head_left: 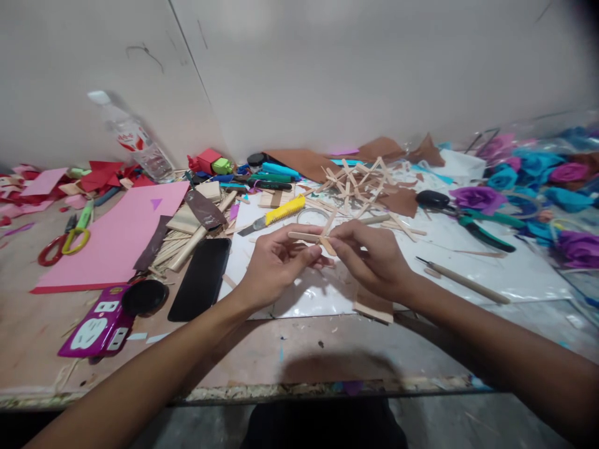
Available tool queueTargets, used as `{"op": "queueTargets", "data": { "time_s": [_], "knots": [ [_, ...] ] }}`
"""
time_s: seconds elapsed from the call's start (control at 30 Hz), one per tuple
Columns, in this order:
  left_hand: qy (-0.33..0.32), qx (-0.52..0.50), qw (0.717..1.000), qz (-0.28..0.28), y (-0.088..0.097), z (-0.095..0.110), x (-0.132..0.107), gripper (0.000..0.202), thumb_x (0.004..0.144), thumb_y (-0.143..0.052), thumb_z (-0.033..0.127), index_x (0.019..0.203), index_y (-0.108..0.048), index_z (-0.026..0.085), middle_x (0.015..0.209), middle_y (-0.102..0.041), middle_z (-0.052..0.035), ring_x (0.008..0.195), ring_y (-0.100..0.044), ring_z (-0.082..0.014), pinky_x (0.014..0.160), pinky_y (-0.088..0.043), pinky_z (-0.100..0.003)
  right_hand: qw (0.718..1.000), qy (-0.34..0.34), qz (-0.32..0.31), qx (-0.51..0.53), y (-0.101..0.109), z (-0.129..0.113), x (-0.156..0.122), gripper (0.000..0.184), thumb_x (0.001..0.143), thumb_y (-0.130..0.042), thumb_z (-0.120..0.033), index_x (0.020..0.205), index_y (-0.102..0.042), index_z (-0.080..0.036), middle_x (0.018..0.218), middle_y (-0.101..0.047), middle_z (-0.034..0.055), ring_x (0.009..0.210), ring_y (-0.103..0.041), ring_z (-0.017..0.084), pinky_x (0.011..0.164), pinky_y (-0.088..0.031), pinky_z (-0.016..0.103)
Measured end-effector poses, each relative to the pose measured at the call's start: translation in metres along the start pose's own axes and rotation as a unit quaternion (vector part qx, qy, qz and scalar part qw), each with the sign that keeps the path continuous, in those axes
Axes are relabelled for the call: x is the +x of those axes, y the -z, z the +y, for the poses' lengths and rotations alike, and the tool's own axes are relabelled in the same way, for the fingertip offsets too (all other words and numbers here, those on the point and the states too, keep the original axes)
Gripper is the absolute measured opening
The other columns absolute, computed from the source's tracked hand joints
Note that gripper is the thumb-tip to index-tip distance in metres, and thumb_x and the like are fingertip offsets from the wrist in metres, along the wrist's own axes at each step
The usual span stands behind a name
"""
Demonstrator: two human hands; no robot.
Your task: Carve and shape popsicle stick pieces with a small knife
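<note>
My left hand (pixel 276 262) and my right hand (pixel 369 252) meet above a shiny white sheet (pixel 468 262) near the table's middle. Both pinch a small assembly of wooden craft sticks (pixel 312 238): one stick lies crosswise between the thumbs, another slants up through it. The fingers of both hands are curled closed around the sticks. Behind the hands lies a loose pile of joined wooden sticks (pixel 358 181) and a yellow-handled craft knife (pixel 276 215).
Black phone (pixel 200 277), purple power strip (pixel 100 327), pink paper sheet (pixel 116 240), scissors (pixel 63 240) and a plastic bottle (pixel 135 140) lie left. Green-handled pliers (pixel 472 221), a wooden-handled tool (pixel 463 282) and paper flowers (pixel 528 181) lie right. A wall runs behind.
</note>
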State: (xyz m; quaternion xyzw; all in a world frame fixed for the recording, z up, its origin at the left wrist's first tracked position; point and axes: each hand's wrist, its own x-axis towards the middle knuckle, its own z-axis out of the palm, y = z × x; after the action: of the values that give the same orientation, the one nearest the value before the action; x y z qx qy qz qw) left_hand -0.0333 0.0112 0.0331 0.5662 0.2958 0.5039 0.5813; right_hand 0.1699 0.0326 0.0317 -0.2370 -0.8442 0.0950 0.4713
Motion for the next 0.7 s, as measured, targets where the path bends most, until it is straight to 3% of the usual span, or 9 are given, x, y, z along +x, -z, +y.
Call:
{"op": "queueTargets", "data": {
  "time_s": [0.17, 0.3, 0.5, 0.7],
  "knots": [
    [0.016, 0.013, 0.999, 0.033, -0.0031, -0.0002, -0.002, 0.029, 0.087, -0.084, 0.029, 0.113, -0.078, 0.019, 0.101, -0.081, -0.0064, 0.085, -0.08, -0.0185, 0.081, -0.069, -0.029, 0.998, -0.054, 0.005, 0.009, -0.0003, -0.0023, -0.0013, 0.008, 0.103, -0.061, -0.021, 0.096, -0.06, -0.021, 0.072, -0.069, -0.0023, 0.059, -0.062, 0.011, 0.056, -0.044, 0.023],
    [0.036, 0.016, 0.998, 0.055, -0.0047, -0.001, -0.0032, 0.029, 0.084, -0.087, 0.032, 0.107, -0.08, 0.017, 0.104, -0.08, -0.0092, 0.093, -0.08, -0.0232, 0.078, -0.069, -0.03, 0.996, -0.094, -0.003, 0.011, -0.0002, -0.0047, -0.0011, 0.013, 0.104, -0.06, -0.025, 0.092, -0.059, -0.021, 0.067, -0.067, -0.003, 0.053, -0.058, 0.011, 0.053, -0.042, 0.024],
    [0.041, 0.011, 0.996, 0.076, -0.008, -0.003, -0.0046, 0.033, 0.084, -0.087, 0.032, 0.113, -0.076, 0.02, 0.115, -0.078, -0.0087, 0.086, -0.079, -0.0205, 0.074, -0.069, -0.029, 0.987, -0.156, -0.003, 0.047, -0.0017, -0.002, -0.0019, 0.019, 0.103, -0.062, -0.032, 0.088, -0.06, -0.02, 0.066, -0.063, -0.0027, 0.054, -0.052, 0.01, 0.051, -0.039, 0.025],
    [0.058, -0.012, 0.994, 0.094, -0.0091, -0.0018, -0.004, 0.05, 0.081, -0.089, 0.03, 0.125, -0.068, 0.019, 0.108, -0.079, -0.0065, 0.081, -0.079, -0.0188, 0.076, -0.07, -0.031, 0.984, -0.17, -0.009, 0.055, -0.0035, 0.0024, -0.0043, 0.019, 0.103, -0.063, -0.034, 0.09, -0.059, -0.02, 0.067, -0.064, -0.0022, 0.055, -0.053, 0.011, 0.052, -0.038, 0.026]
  ]
}}
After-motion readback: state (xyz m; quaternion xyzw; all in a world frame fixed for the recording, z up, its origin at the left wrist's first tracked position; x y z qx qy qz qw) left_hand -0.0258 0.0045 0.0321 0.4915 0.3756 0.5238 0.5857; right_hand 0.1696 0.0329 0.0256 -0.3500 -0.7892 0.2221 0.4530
